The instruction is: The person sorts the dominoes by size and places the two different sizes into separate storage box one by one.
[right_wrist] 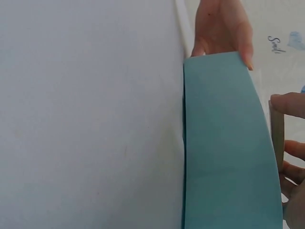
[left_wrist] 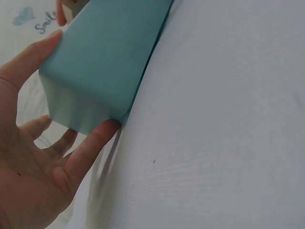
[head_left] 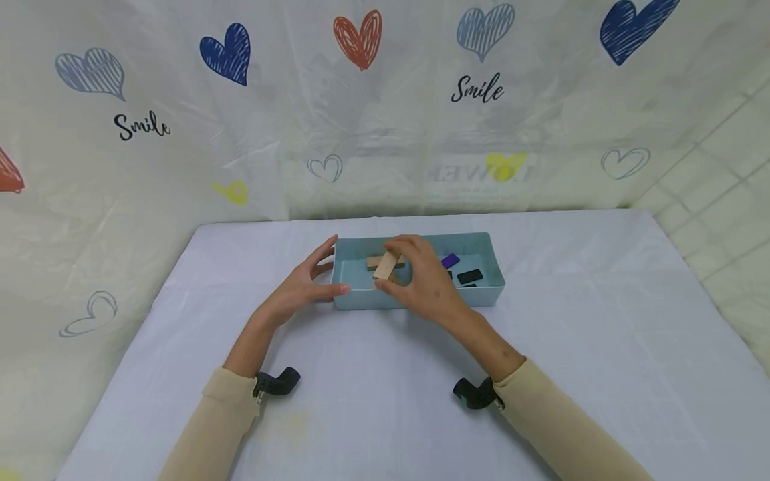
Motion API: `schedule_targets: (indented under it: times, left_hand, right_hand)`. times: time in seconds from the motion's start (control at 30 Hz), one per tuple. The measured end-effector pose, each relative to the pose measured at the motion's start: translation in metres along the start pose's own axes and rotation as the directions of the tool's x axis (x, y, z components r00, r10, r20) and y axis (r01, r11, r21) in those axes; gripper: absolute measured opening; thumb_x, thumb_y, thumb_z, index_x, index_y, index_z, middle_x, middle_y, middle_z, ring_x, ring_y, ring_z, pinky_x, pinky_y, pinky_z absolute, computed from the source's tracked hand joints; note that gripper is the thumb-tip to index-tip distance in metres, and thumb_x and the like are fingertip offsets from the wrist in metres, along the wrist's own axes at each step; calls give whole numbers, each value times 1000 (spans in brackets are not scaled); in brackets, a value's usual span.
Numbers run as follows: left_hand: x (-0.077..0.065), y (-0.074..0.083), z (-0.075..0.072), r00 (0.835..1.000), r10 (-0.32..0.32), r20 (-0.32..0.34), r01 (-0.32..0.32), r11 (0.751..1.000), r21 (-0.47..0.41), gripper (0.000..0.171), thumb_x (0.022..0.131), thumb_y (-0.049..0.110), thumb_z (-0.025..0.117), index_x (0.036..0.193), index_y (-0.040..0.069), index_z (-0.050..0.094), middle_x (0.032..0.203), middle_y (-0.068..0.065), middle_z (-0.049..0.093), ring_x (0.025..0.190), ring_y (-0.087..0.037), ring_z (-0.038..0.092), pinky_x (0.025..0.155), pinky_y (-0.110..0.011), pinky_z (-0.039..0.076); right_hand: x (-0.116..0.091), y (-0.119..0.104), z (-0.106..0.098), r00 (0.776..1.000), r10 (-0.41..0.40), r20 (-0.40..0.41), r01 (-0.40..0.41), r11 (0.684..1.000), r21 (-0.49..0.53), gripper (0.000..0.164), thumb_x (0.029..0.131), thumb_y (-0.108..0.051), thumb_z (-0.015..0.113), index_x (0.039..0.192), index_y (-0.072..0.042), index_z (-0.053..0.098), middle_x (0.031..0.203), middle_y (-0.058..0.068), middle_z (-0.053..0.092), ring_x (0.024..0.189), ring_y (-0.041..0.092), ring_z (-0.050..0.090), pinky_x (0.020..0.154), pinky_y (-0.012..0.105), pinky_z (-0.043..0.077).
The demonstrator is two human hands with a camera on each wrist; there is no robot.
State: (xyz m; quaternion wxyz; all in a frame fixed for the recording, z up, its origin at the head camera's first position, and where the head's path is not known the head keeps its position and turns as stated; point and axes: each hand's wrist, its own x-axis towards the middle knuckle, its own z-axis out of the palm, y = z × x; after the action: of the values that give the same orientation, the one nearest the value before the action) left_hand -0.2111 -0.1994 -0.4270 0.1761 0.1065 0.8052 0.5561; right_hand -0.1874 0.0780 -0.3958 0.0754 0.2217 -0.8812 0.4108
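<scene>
A light blue rectangular box [head_left: 415,298] stands on the white-covered table. My left hand [head_left: 299,284] holds its left end, with the thumb at the near front corner and the fingers spread toward the far corner; the left wrist view also shows fingertips [left_wrist: 112,125] against the end wall. Over the box, my right hand [head_left: 428,280] pinches a plain wooden block [head_left: 386,266] between thumb and fingers, tilted. Another wooden block [head_left: 373,262] lies in the box beneath it, partly covered. In the right wrist view the pinched block [right_wrist: 277,136] shows edge-on beside the box wall.
A purple block [head_left: 450,260] and a black block [head_left: 470,276] lie in the right part of the box, with more black pieces partly hidden by the right hand and front wall. Behind the table hangs a white sheet [head_left: 385,113] printed with hearts.
</scene>
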Motion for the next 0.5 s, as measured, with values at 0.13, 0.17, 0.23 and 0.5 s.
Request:
schedule_targets:
  times: [0.13,0.17,0.23,0.5]
  left_hand:
    - [0,0,1,1000,-4,-1,4,1000,-2,96,89,37,83,159,58,20,175,5,15,162,-31,21,103,-54,57]
    - [1,0,1,1000,-5,-2,5,1000,-2,96,89,37,83,159,59,20,175,5,15,162,-30,21,103,-54,57]
    - [1,0,1,1000,-4,-3,4,1000,0,96,89,38,83,159,59,20,175,5,15,162,-30,21,103,-54,57]
    - [1,0,1,1000,-5,-7,5,1000,-2,96,89,37,82,159,58,21,175,5,15,162,-31,21,104,-55,56]
  right_hand:
    - [1,2,-1,1000,25,6,-25,1000,8,61,88,-28,85,141,-9,62,153,10,51,143,30,45,108,51,54]
    - [2,3,-1,1000,30,9,-30,1000,9,61,88,-28,85,141,-10,62,154,9,50,144,30,45,109,51,54]
    - [3,4,-1,999,36,12,-36,999,10,61,89,-28,84,142,-10,61,155,10,49,146,30,43,111,51,52]
    - [4,6,-2,999,40,18,-40,999,5,63,91,-29,82,145,-7,58,161,12,44,150,33,39,114,55,48]
